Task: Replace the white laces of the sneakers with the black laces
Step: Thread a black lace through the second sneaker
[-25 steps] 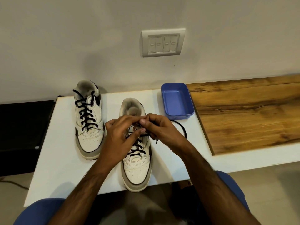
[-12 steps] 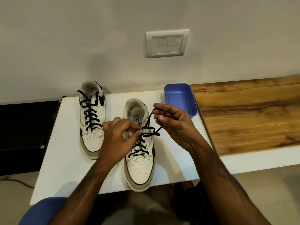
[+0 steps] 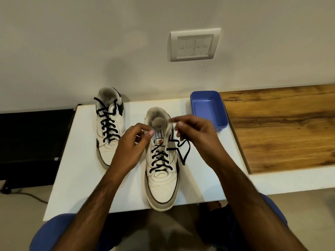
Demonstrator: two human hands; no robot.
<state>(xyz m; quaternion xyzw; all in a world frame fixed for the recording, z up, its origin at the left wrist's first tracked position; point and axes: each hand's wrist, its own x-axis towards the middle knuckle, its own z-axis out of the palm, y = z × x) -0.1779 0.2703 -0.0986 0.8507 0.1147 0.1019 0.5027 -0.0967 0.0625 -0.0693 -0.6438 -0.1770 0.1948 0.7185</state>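
Observation:
Two white sneakers stand on the white table (image 3: 79,171), toes toward me. The left sneaker (image 3: 108,151) is laced to the top with a black lace. The right sneaker (image 3: 161,182) carries a black lace (image 3: 160,158) through its lower eyelets. My left hand (image 3: 130,147) is beside the tongue, its thumb and fingers curled on a short black piece of lace. My right hand (image 3: 197,134) hovers at the collar's right side with curled fingers. The loose lace end (image 3: 184,153) runs up under that hand and lies slack on the table. No white laces show.
A blue plastic tray (image 3: 223,113) sits at the back of the table, right of the shoes. A wooden board (image 3: 281,127) covers the surface further right. A switch plate (image 3: 194,45) is on the wall. A black unit (image 3: 32,134) stands left of the table.
My hands have drawn apart from the middle of the right sneaker. The right lace end, pulled taut upward half a second ago, has gone slack and dropped beside the shoe.

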